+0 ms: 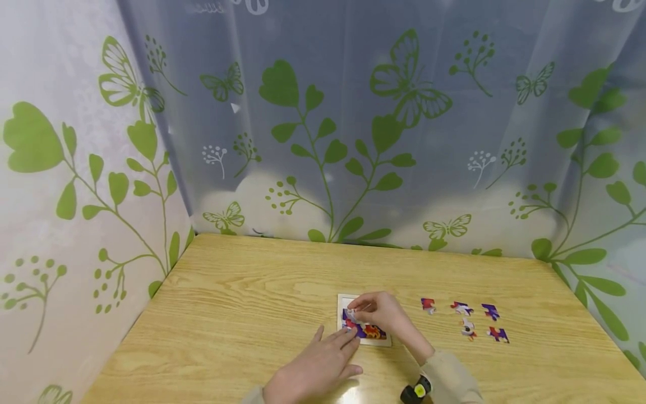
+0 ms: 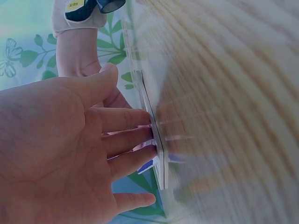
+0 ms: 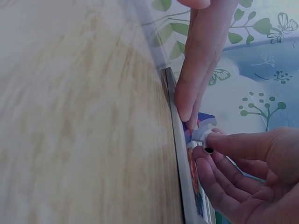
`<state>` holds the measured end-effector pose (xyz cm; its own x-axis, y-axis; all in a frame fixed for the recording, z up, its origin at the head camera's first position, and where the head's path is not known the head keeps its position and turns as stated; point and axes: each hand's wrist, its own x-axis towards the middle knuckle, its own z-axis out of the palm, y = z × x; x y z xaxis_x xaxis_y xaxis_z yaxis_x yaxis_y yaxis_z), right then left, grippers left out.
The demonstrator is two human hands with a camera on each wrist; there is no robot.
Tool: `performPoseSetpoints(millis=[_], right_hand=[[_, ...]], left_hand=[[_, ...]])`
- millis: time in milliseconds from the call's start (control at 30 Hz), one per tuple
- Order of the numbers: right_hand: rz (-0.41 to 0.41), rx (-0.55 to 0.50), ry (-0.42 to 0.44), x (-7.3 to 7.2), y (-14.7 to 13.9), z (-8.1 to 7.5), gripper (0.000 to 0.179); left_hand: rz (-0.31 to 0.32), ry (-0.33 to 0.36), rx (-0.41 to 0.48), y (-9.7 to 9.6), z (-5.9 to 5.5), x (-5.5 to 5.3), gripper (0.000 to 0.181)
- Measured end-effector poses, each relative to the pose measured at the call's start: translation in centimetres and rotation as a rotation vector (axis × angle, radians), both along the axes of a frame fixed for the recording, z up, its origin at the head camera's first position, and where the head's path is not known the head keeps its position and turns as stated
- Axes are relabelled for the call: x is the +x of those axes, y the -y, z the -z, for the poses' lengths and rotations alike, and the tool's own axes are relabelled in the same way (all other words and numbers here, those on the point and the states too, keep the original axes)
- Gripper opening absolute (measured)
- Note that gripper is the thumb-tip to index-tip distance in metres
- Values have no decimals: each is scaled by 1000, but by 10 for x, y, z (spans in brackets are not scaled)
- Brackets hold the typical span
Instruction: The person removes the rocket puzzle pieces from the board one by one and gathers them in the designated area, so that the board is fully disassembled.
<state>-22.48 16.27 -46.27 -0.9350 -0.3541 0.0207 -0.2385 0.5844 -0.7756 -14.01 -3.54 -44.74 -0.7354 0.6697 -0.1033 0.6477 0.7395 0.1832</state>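
A small jigsaw board with a pale frame (image 1: 340, 306) lies on the table, its lower part filled with purple, red and orange pieces. My left hand (image 1: 323, 358) rests its straight fingertips on the board's near left part; in the left wrist view the fingers (image 2: 128, 135) reach over the board's edge. Above the board, my right hand (image 1: 382, 312) pinches a whitish-grey puzzle piece (image 3: 202, 132) with a dark spot between thumb and fingers. The held piece is tilted, close to the left hand's fingertips. Whether it touches the neighbouring pieces I cannot tell.
Several loose puzzle pieces lie to the right of the board, among them a red and purple one (image 1: 498, 335) and a whitish one (image 1: 468, 329). The wooden table (image 1: 242, 303) meets a leaf-and-butterfly printed curtain (image 1: 353, 140) at the back.
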Motion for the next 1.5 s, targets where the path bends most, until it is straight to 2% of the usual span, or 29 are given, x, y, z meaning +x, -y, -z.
performPoseSetpoints(millis=[200,367,600,833,1100,1367,1500], right_hand=[[11,-7,-12,0,-1,1,11],[58,-34,-45,-1,-4,-2,12],[87,-156,36,-3,-10,-9,17],[82,-218,52,-2,-17,-13,20],[149,-205,71,3,-32,-15,20],[179,-212,52,9,-58,-17,21],[217,-204,87,14,-72,-23,24]], left_hand=[[-3,1,4,-1,-1,0,61],[-6,-4,9,-1,-1,1,61],[-5,10,22,-1,-1,1,61],[-5,-1,19,-2,0,1,61],[-7,-8,22,-1,0,1,61],[-13,-4,30,0,1,1,60],[-9,-7,30,1,0,1,61]])
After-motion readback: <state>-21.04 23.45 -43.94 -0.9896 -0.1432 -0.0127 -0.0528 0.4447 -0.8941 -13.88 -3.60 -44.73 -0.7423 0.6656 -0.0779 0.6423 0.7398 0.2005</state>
